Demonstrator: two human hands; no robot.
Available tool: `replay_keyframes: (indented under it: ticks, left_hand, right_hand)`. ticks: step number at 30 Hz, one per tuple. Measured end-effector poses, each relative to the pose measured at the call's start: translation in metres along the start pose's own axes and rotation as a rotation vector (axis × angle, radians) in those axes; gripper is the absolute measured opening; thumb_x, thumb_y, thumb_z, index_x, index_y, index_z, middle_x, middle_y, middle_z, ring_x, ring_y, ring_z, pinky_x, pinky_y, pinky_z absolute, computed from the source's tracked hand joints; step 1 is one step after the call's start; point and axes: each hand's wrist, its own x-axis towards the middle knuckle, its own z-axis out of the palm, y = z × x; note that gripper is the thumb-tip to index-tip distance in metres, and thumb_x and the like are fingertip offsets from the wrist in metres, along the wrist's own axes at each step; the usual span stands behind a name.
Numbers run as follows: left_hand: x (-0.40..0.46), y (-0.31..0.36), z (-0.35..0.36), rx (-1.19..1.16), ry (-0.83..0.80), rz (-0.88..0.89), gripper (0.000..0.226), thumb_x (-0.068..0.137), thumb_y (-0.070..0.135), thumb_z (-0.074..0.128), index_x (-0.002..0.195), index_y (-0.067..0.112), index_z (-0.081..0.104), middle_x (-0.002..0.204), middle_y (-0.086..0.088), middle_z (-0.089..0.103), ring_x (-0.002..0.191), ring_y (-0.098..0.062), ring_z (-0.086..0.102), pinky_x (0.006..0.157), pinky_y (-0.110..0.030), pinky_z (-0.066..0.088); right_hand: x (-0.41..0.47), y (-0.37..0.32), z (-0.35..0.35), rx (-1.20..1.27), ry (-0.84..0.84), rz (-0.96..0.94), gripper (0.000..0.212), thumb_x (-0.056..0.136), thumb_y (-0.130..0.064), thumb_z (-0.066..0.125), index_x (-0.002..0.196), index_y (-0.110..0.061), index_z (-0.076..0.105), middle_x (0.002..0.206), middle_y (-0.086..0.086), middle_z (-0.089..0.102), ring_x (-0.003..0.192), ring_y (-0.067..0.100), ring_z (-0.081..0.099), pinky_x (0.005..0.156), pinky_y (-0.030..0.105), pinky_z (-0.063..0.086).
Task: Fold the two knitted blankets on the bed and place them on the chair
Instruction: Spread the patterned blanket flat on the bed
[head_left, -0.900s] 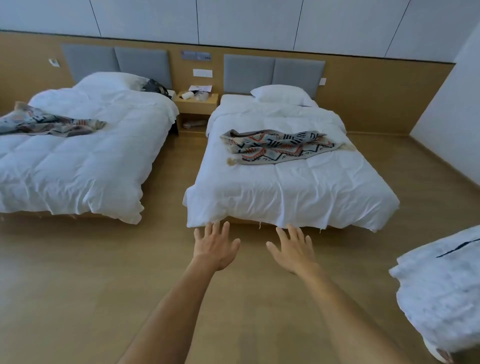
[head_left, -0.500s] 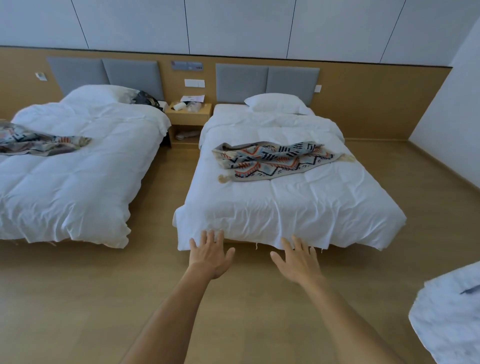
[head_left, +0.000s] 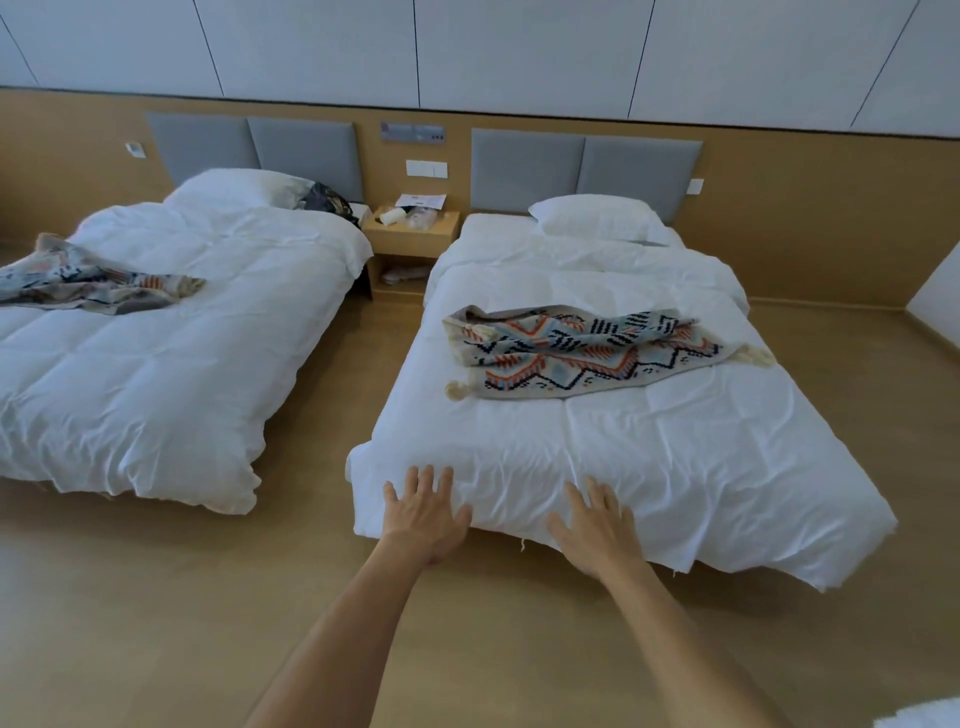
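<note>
A knitted blanket (head_left: 582, 353) with a grey, orange and dark zigzag pattern lies crumpled across the middle of the right bed (head_left: 649, 447). A second patterned blanket (head_left: 88, 280) lies bunched on the left bed (head_left: 171, 343), partly cut off by the left edge. My left hand (head_left: 423, 514) and my right hand (head_left: 597, 527) reach forward with fingers spread, empty, at the foot edge of the right bed, well short of the blanket. No chair is in view.
A wooden nightstand (head_left: 410, 239) with small items stands between the beds. A white pillow (head_left: 592, 218) sits at the right bed's head. Wooden floor runs between and around the beds. A white cloth corner (head_left: 919, 719) shows at the bottom right.
The view has moved closer to the right bed. Both hands have advanced from over the floor to the bed's foot edge. The white cloth at the right has nearly left view.
</note>
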Motion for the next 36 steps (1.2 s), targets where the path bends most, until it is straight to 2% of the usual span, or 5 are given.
replay_keyframes:
  ticks: [13,22,30,34,36]
  left_hand:
    - [0.205,-0.001,-0.023,-0.006,-0.053,0.050,0.068,0.097,0.053,0.020,0.152,0.018,-0.001,0.160,-0.009,0.000,0.147,-0.028,-0.005,0.115,-0.054,0.004]
    - [0.315,0.007,-0.033,0.026,-0.116,0.103,0.067,0.097,0.051,0.021,0.152,0.017,0.001,0.159,-0.011,0.001,0.146,-0.029,-0.003,0.115,-0.054,0.007]
    - [0.421,0.010,-0.033,0.068,-0.140,0.064,0.066,0.097,0.049,0.024,0.150,0.015,0.006,0.158,-0.012,0.005,0.145,-0.030,0.003,0.113,-0.054,0.014]
    - [0.469,0.007,-0.034,0.069,-0.137,0.033,0.061,0.096,0.048,0.030,0.146,0.016,0.016,0.152,-0.008,0.017,0.142,-0.027,0.011,0.111,-0.052,0.018]
    - [0.488,0.002,-0.033,0.081,-0.163,0.010,0.062,0.095,0.046,0.031,0.147,0.016,0.015,0.153,-0.008,0.017,0.142,-0.028,0.010,0.111,-0.051,0.018]
  right_hand:
    - [0.182,0.013,-0.043,-0.046,-0.008,0.083,0.064,0.096,-0.055,0.022,0.150,-0.024,0.008,0.159,0.007,-0.002,0.145,0.028,-0.002,0.116,0.049,0.004]
    - [0.278,0.020,-0.055,-0.035,-0.062,0.118,0.064,0.097,-0.055,0.022,0.151,-0.024,0.007,0.159,0.007,-0.003,0.145,0.027,-0.003,0.116,0.048,0.002]
    - [0.391,0.043,-0.057,-0.025,-0.113,0.104,0.064,0.097,-0.054,0.023,0.151,-0.023,0.009,0.159,0.009,-0.001,0.145,0.028,-0.002,0.116,0.048,0.005]
    - [0.457,0.050,-0.060,-0.037,-0.149,0.074,0.064,0.097,-0.055,0.022,0.150,-0.022,0.010,0.158,0.010,0.001,0.145,0.028,-0.001,0.116,0.049,0.007]
    - [0.482,0.047,-0.060,-0.033,-0.172,0.055,0.064,0.097,-0.054,0.023,0.150,-0.021,0.009,0.158,0.010,0.000,0.145,0.028,-0.001,0.116,0.049,0.006]
